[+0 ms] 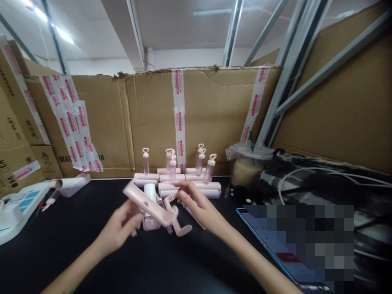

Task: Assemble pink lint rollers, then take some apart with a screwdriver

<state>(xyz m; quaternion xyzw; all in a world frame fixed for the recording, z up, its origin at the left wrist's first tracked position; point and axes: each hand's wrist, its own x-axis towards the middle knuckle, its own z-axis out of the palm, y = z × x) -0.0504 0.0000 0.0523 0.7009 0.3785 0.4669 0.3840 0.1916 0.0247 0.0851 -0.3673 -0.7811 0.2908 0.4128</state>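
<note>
My left hand (122, 224) is closed on a long pale-pink plastic casing (148, 204), which it holds tilted above the black table. My right hand (199, 206) reaches in from the other side. Its fingers are slightly bent and apart, and nothing shows between them. Beneath and beside the casing lie a white cylinder (150, 192) in a pink holder and a bent pink bracket (183, 231) with rounded ends. Just past my right fingertips stand pink tubes with heart-shaped loops (210, 169) on pink-and-white bodies (146, 178); whether the fingers touch them I cannot tell.
A phone or tablet (266, 245) lies at the right, partly pixelated. Behind it are a lidded drink cup (247, 167), dark bags and a white cable (283, 183). On the left are a white-and-blue device (26, 206) and a white roll (69, 183). Cardboard (153, 118) walls the back.
</note>
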